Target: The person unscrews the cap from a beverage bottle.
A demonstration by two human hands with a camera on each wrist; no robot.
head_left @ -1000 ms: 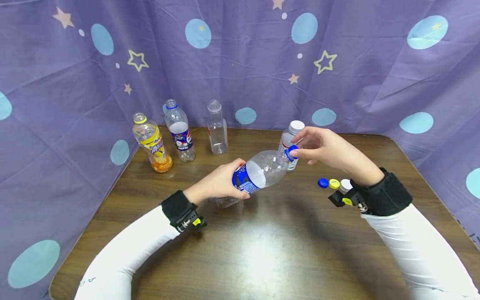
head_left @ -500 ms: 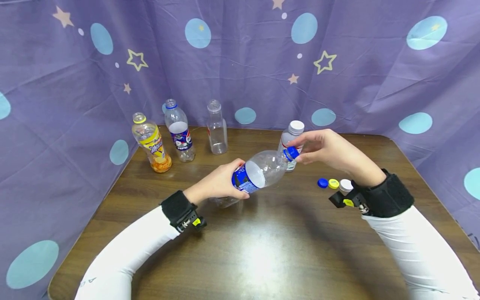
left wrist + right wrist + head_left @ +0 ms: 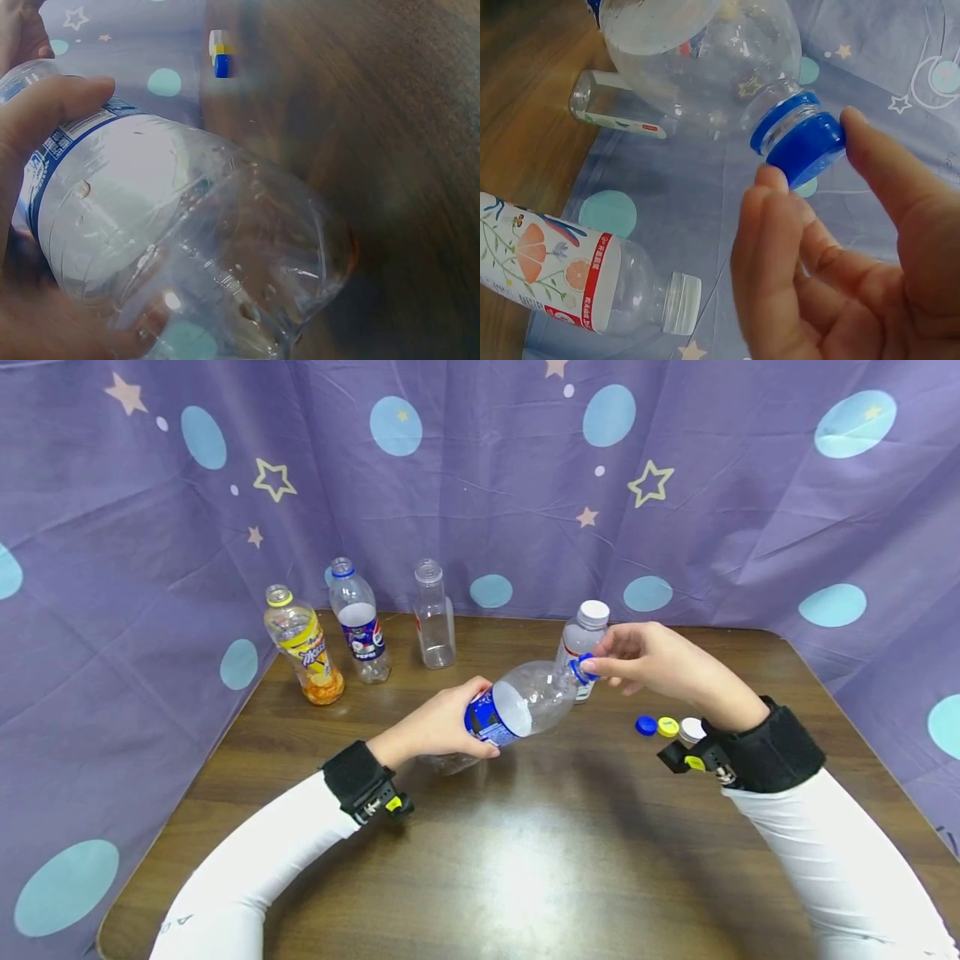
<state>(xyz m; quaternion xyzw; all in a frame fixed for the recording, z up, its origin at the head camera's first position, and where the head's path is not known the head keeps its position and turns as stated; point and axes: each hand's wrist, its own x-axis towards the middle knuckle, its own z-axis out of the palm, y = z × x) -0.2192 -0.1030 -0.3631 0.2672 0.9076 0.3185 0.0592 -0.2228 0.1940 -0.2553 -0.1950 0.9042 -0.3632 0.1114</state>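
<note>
My left hand (image 3: 450,722) grips a large clear plastic bottle (image 3: 540,697) round its blue label, holding it tilted with the neck up to the right. A blue cap (image 3: 806,150) sits on the bottle's mouth, with a strip of clear neck showing between it and the blue ring. My right hand (image 3: 660,664) pinches this cap between thumb and fingers. The left wrist view shows the bottle's clear base (image 3: 247,262), with droplets on its wall. Just behind the neck stands a white-capped bottle (image 3: 592,289) with a fruit-patterned label, partly hidden in the head view.
At the back left stand an uncapped yellow-labelled bottle (image 3: 306,647), an uncapped Pepsi bottle (image 3: 362,627) and an uncapped clear bottle (image 3: 435,622). Loose blue (image 3: 646,726), yellow (image 3: 667,727) and white caps (image 3: 692,731) lie near my right wrist. A purple curtain (image 3: 480,485) hangs behind the table.
My right fingers have shifted round the blue cap: half a second ago more of it showed, and now the thumb covers its near side. The left hand and bottle stay put.
</note>
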